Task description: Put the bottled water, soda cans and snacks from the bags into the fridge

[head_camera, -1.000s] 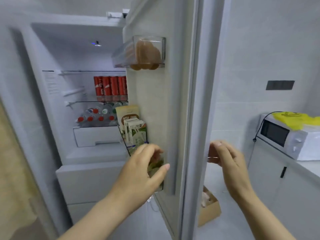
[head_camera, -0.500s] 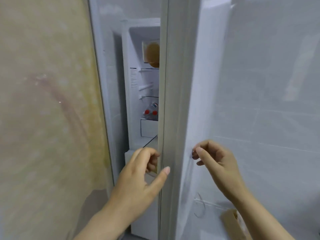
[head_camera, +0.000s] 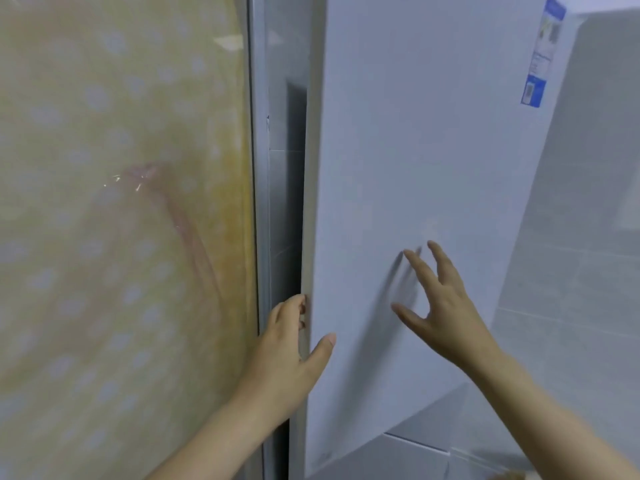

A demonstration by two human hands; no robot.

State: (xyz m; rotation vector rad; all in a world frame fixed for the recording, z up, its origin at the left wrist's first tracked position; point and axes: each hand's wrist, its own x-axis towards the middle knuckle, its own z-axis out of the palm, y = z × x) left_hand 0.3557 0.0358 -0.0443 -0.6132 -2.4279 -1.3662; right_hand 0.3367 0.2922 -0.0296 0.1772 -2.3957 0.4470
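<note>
Yellow translucent panel [head_camera: 121,202] with pale dots fills the left side. A blurry pinkish streak [head_camera: 180,216] runs diagonally down it, with small glare spots near the streak's top. A grey metal frame strip [head_camera: 258,202] stands upright along the panel's right edge. Pale grey tiled wall [head_camera: 588,289] at far right. Tan scrap [head_camera: 512,475] at the bottom edge, too cropped to identify.

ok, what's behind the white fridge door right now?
Only a narrow dark gap shows beside the white fridge door; the left hand grips its edge. Anything inside is covered by the door.
</note>
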